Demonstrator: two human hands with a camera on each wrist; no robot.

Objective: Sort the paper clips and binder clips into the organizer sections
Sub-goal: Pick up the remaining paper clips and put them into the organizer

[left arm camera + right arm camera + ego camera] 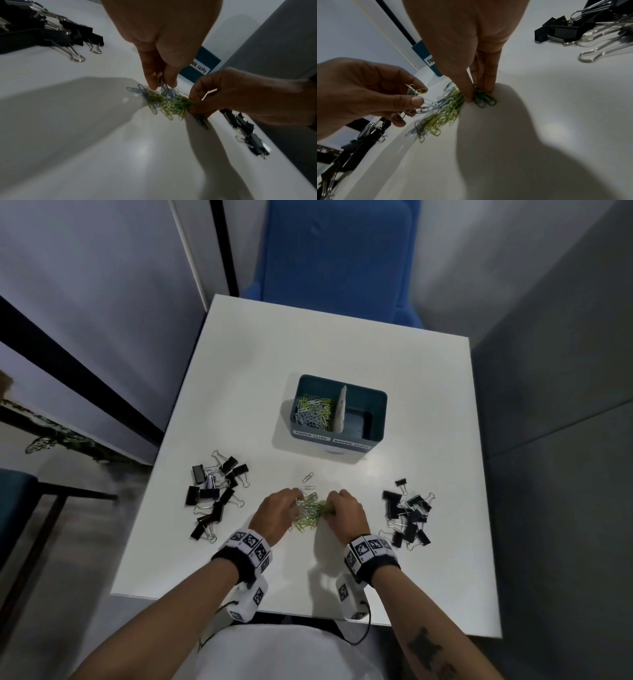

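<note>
- while sitting between the two hands near the front of the white table (260, 378), paper clips (310, 510) lying as one tangled heap, apparently being raked together for a single lift.
- left hand (277, 510) pinching a small bunch of silver clips off the heap's left side, fingers curled narrow around them.
- right hand (344, 510) pressing down and closing thumb and fingers on the green clips at the heap's right side; grip narrow, judged a gathering pinch.
- two stray clips (307, 481) lying just beyond the heap, still needing collecting.
- organizer (337, 445) standing well beyond the hands; left section holding paper clips already, right section looking bare.
- left binder clip pile (215, 496) and right binder clip pile (407, 517) resting apart on either flank, seemingly pre-separated and awaiting the right section.
</note>
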